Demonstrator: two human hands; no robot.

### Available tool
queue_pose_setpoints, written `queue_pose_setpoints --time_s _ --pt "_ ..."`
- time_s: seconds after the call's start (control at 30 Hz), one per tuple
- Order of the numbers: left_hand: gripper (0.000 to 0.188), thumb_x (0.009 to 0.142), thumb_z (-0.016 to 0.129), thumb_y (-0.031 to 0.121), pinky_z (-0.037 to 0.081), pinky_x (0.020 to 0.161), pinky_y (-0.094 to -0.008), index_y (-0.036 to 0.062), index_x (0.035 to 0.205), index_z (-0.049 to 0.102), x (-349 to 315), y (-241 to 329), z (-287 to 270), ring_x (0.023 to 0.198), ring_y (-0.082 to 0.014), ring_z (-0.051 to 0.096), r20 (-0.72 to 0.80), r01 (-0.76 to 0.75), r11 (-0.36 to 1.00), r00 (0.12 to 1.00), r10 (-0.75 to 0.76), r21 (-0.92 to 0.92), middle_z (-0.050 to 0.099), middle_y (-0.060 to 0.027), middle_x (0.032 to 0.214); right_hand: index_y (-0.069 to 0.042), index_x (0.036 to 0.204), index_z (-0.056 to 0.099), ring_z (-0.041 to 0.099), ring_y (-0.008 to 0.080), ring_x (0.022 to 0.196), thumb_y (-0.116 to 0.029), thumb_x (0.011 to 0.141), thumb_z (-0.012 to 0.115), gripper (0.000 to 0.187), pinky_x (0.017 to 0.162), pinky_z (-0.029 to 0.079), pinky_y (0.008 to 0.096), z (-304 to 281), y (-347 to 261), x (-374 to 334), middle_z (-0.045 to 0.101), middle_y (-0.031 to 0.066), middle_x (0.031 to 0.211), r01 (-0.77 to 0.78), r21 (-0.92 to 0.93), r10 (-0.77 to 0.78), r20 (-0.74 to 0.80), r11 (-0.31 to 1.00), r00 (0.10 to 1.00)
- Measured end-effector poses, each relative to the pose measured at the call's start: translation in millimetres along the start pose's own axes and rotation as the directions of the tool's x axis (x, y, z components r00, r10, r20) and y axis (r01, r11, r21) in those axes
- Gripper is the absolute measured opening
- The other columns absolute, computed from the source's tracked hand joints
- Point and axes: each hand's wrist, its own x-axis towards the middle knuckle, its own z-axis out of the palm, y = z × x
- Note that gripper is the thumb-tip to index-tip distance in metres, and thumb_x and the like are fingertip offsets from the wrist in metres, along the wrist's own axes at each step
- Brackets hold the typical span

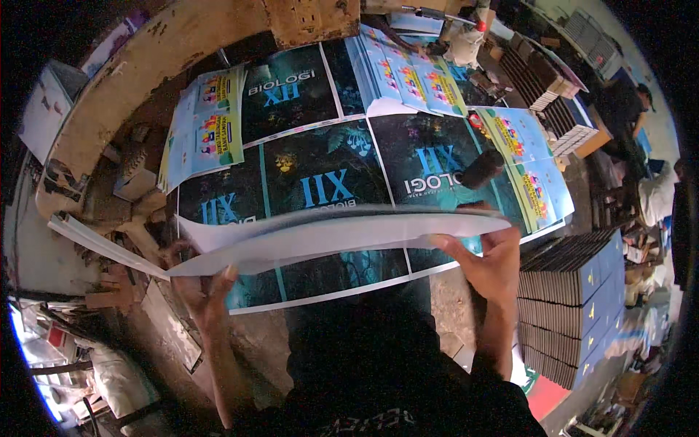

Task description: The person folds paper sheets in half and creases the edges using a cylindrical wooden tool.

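Observation:
Between my two hands a bowed stack of white paper sheets [328, 237] is held up by its ends, above large printed cover sheets [328, 164]. The thumb of my left hand [207, 288] presses its left end; the other fingers are partly hidden and blurred. My right hand [486, 266] grips the right end, thumb on the near side. The cover sheets are dark teal with blue lettering and lie flat, the nearest partly covered by the held stack. A dark, roughly cylindrical object [483, 169] lies on them just beyond my right hand.
Smaller blue-and-yellow printed sheets [218, 120] lie in piles at the left, back and right of the covers. Tall stacks of books [571, 306] stand at my right. A worn wooden board [175, 44] borders the far left. Farther off at the right is another person [633, 109].

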Motion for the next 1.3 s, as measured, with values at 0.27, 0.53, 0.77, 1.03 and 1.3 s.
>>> queue_pose_setpoints --time_s 0.27,0.53,0.77,1.03,1.3 --pt "0.038 0.085 0.078 0.017 0.047 0.078 -0.0253 -0.0017 0.112 0.059 -23.9 -20.2 33.4 0.092 -0.0113 0.057 -0.055 0.002 1.0 0.999 -0.002 -0.008 0.061 -0.0037 0.099 0.001 0.1 0.066 0.068 0.0176 0.089 0.0 0.079 0.08 0.025 0.082 0.054 0.0311 42.4 16.6 -8.5 0.071 0.0109 0.097 0.085 0.209 -0.055 -0.144 0.974 0.988" --pt "0.018 0.091 0.068 0.008 0.045 0.074 -0.024 -0.0038 0.103 0.062 -29.3 -25.6 34.3 0.085 -0.0119 0.057 -0.015 -0.068 0.997 0.998 0.068 -0.024 0.06 -0.0057 0.095 -0.002 0.105 0.055 0.059 0.0113 0.089 0.001 0.078 0.082 0.039 0.086 0.049 0.0262 39.5 35.5 -10.1 0.058 0.0008 0.092 -0.036 0.217 0.055 -0.083 0.976 0.995" --pt "0.044 0.09 0.073 0.025 0.048 0.081 -0.0321 0.0047 0.124 0.054 -39.7 -24.8 36.0 0.09 -0.0152 0.055 -0.018 -0.172 0.985 0.985 0.171 -0.008 0.058 -0.0042 0.107 0.001 0.112 0.055 0.056 0.0151 0.096 -0.006 0.088 0.073 0.031 0.087 0.045 0.0275 41.1 25.9 -22.5 0.059 0.0056 0.102 0.021 0.225 0.005 -0.113 0.974 0.994" --pt "0.03 0.097 0.061 0.009 0.048 0.083 -0.0266 -0.003 0.123 0.053 -29.7 3.2 35.2 0.093 -0.0138 0.059 0.052 0.1 0.988 0.993 -0.107 0.121 0.063 -0.007 0.101 0.003 0.109 0.063 0.056 0.0098 0.085 -0.008 0.091 0.067 0.022 0.073 0.046 0.0259 22.6 17.8 -22.5 0.064 0.0053 0.102 0.043 -0.148 -0.064 -0.142 0.988 0.988" --pt "0.052 0.1 0.061 0.02 0.05 0.098 -0.0343 -0.0015 0.143 0.041 -30.3 -42.9 32.5 0.118 -0.0255 0.06 0.139 0.36 0.876 0.897 -0.42 0.321 0.057 -0.0192 0.129 0.006 0.112 0.064 0.067 0.0153 0.091 -0.015 0.086 0.078 0.036 0.085 0.055 0.0314 44.9 50.1 -8.7 0.072 0.011 0.103 -0.361 0.11 0.356 0.064 0.926 0.932"
